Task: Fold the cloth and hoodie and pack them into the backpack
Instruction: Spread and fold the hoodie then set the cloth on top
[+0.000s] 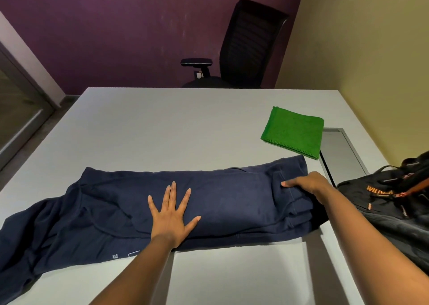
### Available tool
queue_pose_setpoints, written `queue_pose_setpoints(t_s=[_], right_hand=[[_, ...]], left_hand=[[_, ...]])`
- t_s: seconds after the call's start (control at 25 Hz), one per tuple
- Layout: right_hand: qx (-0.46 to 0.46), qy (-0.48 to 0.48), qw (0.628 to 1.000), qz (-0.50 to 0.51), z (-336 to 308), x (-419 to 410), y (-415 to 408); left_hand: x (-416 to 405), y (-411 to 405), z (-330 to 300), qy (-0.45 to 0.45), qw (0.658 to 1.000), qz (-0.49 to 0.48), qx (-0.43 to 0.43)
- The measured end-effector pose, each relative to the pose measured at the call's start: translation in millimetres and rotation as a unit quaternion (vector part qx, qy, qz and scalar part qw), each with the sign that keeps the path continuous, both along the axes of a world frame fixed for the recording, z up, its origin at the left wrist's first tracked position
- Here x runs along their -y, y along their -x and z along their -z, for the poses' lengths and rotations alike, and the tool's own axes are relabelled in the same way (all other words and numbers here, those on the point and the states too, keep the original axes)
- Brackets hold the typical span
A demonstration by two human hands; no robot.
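Observation:
A navy hoodie (220, 200) lies across the near part of the white table (162, 128), folded into a long band, with loose fabric trailing off to the lower left. My left hand (171, 214) presses flat on its middle, fingers spread. At the band's right end, my right hand (306, 184) grips the hem, thumb on top and fingers under the fabric. A green cloth (293, 133) sits folded in a square behind the hoodie at the right. The black backpack (390, 207) with orange lettering rests at the table's right edge, just beyond my right hand.
A black office chair (246, 47) stands behind the table's far edge. A grey recessed panel (341, 154) is set into the tabletop between the green cloth and the backpack. A glass door is at the left.

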State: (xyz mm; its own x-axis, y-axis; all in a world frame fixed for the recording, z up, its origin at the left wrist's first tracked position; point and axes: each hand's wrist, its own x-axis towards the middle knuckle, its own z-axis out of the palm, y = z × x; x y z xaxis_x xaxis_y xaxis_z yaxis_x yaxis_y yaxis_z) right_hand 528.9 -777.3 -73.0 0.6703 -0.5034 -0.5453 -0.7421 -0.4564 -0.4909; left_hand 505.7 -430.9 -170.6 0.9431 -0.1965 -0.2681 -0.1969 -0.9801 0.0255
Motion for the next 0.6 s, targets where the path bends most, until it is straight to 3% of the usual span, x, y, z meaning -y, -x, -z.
queue_pose_setpoints(t_s=[0.2,0.48,0.6], right_hand=[[0.027,0.09,0.994,-0.048,-36,9,-19],[0.034,0.272,0.961,-0.043,-84,25,-15],[0.052,0.318,0.943,-0.081,-103,1,-10]], left_hand=[[1,-10,-2,-0.049,0.998,0.021,0.034],[49,-7,-18,0.001,0.987,0.161,-0.022],[69,-5,-20,-0.017,0.989,0.135,-0.057]])
